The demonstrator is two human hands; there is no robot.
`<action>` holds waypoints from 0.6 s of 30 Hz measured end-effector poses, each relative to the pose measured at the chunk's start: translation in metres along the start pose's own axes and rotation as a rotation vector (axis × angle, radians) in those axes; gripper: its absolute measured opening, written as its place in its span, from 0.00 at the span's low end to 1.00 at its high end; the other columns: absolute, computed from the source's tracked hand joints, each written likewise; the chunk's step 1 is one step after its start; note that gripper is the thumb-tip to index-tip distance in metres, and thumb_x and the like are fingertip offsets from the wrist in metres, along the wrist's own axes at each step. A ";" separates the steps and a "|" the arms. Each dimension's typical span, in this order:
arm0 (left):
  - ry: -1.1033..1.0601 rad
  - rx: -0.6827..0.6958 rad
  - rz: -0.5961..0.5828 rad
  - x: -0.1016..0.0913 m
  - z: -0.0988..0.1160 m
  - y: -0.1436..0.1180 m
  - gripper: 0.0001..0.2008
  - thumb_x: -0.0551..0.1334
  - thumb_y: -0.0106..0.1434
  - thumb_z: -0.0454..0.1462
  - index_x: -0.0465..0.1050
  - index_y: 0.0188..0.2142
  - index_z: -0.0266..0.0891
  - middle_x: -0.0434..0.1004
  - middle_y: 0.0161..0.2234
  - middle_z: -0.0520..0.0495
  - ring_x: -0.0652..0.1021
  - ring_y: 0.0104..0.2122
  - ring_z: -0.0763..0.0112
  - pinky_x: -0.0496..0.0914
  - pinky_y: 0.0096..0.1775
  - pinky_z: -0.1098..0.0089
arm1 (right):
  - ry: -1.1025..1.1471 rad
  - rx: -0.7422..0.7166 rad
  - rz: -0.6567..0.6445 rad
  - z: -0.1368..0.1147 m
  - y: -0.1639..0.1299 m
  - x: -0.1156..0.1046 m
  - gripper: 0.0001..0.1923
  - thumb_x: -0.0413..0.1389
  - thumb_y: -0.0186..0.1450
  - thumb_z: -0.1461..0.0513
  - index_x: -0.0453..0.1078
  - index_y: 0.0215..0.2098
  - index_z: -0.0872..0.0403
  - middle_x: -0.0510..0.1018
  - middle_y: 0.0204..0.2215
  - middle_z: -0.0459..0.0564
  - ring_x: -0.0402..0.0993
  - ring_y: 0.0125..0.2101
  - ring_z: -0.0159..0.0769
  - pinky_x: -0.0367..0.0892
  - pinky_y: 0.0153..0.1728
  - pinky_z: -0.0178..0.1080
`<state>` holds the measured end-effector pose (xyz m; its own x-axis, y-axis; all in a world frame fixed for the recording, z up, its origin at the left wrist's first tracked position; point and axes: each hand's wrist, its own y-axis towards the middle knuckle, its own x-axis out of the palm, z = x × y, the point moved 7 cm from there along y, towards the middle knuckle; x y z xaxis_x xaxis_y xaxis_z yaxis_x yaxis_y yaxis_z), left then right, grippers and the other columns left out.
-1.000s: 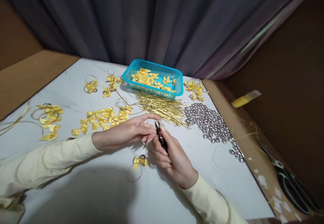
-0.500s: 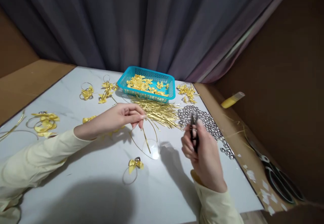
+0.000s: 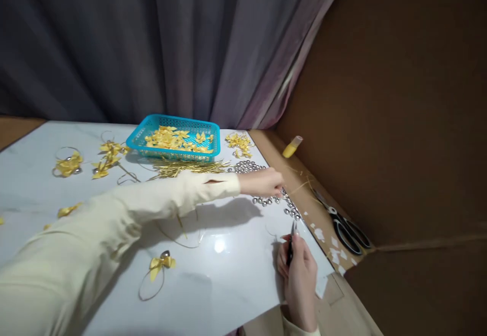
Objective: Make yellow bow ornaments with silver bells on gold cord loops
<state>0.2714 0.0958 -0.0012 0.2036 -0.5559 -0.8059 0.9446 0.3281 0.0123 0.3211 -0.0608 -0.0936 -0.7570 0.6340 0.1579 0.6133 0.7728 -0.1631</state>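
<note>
White table (image 3: pixel 236 275), curtain behind: left hand (image 3: pixel 264 182) reaches across, fingers curled onto the bells (image 3: pixel 266 200) far right to pick one, right hand (image 3: pixel 300 275) clamped on snips (image 3: pixel 291 242), parked near.

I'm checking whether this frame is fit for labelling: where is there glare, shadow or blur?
Head view: a glare spot on the white table; the left arm casts a shadow beneath it; the left hand over the silver beads looks slightly soft; edges bend.
</note>
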 end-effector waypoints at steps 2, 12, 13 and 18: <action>-0.008 0.012 0.003 0.002 0.006 0.042 0.13 0.58 0.66 0.39 0.68 0.48 0.35 0.71 0.46 0.43 0.75 0.41 0.65 0.72 0.41 0.60 | 0.000 0.000 -0.010 0.001 -0.002 0.000 0.17 0.54 0.63 0.49 0.60 0.26 0.53 0.53 0.13 0.35 0.45 0.12 0.22 0.41 0.13 0.27; -0.056 -0.032 0.176 -0.040 -0.014 0.020 0.06 0.59 0.64 0.34 0.73 0.37 0.32 0.75 0.37 0.44 0.74 0.39 0.66 0.68 0.42 0.65 | -0.084 -0.013 -0.056 0.003 0.003 -0.008 0.18 0.49 0.64 0.46 0.60 0.28 0.52 0.52 0.15 0.36 0.44 0.13 0.23 0.42 0.14 0.28; -0.057 -0.047 0.187 -0.049 -0.016 -0.003 0.06 0.59 0.64 0.34 0.73 0.34 0.32 0.75 0.34 0.44 0.74 0.36 0.67 0.67 0.39 0.68 | -0.120 -0.018 -0.056 0.003 0.003 -0.008 0.19 0.49 0.64 0.46 0.60 0.28 0.52 0.52 0.15 0.36 0.44 0.13 0.23 0.42 0.14 0.29; -0.103 -0.216 0.110 -0.067 -0.025 -0.151 0.10 0.60 0.62 0.43 0.75 0.30 0.39 0.75 0.29 0.49 0.73 0.29 0.69 0.62 0.31 0.73 | -0.438 -0.088 -0.023 -0.008 0.014 -0.016 0.21 0.53 0.60 0.44 0.65 0.26 0.53 0.60 0.14 0.40 0.53 0.15 0.28 0.51 0.17 0.32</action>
<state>0.1086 0.1021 0.0360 0.3380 -0.5790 -0.7420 0.8406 0.5402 -0.0386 0.3441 -0.0601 -0.0905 -0.7830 0.5604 -0.2700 0.5978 0.7979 -0.0775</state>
